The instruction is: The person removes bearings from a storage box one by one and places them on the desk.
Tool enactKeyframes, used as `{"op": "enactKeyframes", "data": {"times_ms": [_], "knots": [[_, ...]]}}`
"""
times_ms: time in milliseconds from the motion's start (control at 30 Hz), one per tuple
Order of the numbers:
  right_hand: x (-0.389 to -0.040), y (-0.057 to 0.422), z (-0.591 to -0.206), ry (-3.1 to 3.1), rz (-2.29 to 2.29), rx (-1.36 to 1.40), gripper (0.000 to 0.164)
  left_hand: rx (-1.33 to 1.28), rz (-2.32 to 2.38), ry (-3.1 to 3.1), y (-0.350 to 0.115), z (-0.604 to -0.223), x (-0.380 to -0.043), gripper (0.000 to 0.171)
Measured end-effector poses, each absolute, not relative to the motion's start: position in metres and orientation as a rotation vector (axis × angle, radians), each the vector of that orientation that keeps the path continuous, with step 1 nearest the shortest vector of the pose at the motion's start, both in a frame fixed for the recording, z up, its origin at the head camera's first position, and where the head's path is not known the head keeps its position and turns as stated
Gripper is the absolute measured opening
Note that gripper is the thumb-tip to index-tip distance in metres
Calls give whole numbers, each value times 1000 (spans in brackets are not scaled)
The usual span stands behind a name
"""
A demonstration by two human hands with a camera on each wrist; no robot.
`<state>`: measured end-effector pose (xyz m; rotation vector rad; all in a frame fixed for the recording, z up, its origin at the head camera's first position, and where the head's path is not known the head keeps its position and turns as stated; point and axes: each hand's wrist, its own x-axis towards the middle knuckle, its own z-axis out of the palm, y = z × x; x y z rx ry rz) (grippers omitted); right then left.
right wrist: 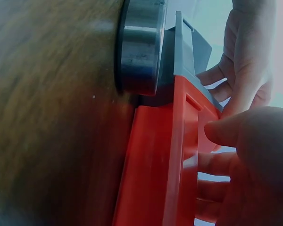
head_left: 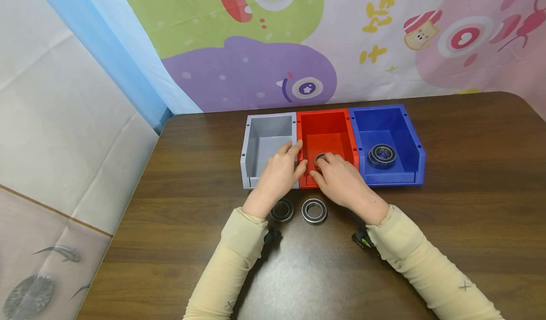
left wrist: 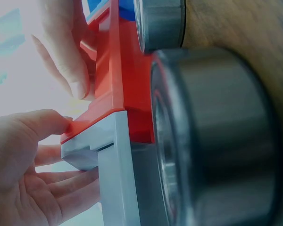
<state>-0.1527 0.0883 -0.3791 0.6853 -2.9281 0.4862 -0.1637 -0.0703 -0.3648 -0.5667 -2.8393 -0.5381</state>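
Note:
My right hand (head_left: 341, 180) reaches into the red bin (head_left: 326, 142), its fingers and thumb about a ball bearing (head_left: 318, 158) that they mostly hide. My left hand (head_left: 279, 170) lies over the wall between the grey bin (head_left: 269, 149) and the red one. Its fingers are extended, and its thumb is on the red side. Before the bins, a bearing (head_left: 314, 211) lies flat on the table, and a second bearing (head_left: 281, 211) is partly covered by the left wrist. Both wrist views show the hands at the bin fronts; the held bearing is hidden there.
The blue bin (head_left: 415, 173) joins the red one on the right and contains two stacked bearings (head_left: 382, 155). All three bins stand side by side on the brown wooden table (head_left: 192, 178). A cartoon-printed cloth (head_left: 256, 73) hangs behind the table.

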Motion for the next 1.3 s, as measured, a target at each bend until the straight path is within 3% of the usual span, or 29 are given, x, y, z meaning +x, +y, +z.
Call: {"op": "enactKeyframes", "data": {"times_ms": [633, 1300], "knots": [[-152, 88, -383, -3071, 422, 711, 44, -563, -528, -2852, -70, -365, -164, 46], [-152, 89, -387, -3012, 361, 780, 45, -559, -518, -2863, -70, -366, -165, 46]]}}
